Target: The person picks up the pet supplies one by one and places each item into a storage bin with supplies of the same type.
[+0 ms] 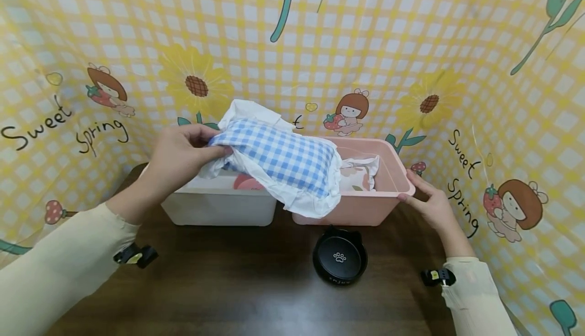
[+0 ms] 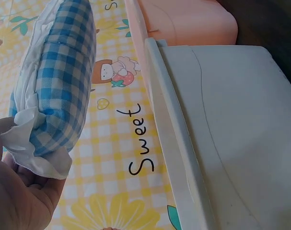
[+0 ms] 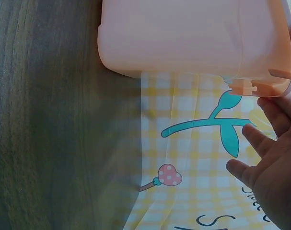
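Observation:
My left hand (image 1: 178, 153) pinches one end of a small blue-and-white checked pillow (image 1: 279, 156) with a white ruffled edge. The pillow is held up over the gap between two bins, and its ruffle hangs down in front of them. In the left wrist view the pillow (image 2: 64, 81) stands on its side, gripped at the ruffle. My right hand (image 1: 431, 209) holds the right rim of a pink bin (image 1: 356, 209), thumb at the front corner. Beneath that rim, several other fingers (image 3: 260, 141) stretch out. Inside the pink bin lies a floral cloth piece (image 1: 358, 177) with a white ruffle.
Left of the pink bin stands a white bin (image 1: 219, 209) with a pink item (image 1: 247, 182) inside. A black pet bowl (image 1: 339, 257) with a paw print sits in front on the dark wooden table (image 1: 228, 285). A yellow checked cloth (image 1: 274, 72) hangs behind.

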The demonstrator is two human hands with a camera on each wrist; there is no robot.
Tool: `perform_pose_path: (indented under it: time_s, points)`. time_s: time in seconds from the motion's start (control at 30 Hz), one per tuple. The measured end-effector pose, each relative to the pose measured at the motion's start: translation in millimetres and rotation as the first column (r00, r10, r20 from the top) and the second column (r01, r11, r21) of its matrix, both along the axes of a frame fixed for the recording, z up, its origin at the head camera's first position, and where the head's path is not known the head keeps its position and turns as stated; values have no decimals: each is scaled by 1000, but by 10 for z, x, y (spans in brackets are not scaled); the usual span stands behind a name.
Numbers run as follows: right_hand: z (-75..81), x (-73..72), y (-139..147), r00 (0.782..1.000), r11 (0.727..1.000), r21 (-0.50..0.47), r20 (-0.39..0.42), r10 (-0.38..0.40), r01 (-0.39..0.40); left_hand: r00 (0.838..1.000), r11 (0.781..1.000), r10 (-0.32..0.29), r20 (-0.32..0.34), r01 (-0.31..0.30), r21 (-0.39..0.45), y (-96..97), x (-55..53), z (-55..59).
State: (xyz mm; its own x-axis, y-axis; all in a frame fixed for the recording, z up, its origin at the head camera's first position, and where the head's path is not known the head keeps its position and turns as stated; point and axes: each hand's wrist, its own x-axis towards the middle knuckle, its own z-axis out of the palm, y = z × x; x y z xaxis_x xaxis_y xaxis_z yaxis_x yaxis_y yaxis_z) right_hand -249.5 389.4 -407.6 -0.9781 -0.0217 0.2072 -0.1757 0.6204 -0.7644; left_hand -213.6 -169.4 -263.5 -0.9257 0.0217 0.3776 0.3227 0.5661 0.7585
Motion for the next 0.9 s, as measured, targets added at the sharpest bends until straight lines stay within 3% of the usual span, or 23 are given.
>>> perform_pose_path:
  time_s: [0.37, 0.73, 0.9]
  points:
    - [-17, -22, 10, 1000, 1000, 13, 1, -3, 3, 999, 999, -25, 30, 24, 23, 164, -224, 65]
    - [12, 8, 13, 1000, 1000, 12, 4, -8, 8, 997, 998, -28, -65, 32, 61, 393, -480, 38]
    - [18, 6, 13, 1000, 1000, 9, -11, -2, 2, 996, 995, -40, -76, 47, 89, 523, -572, 21]
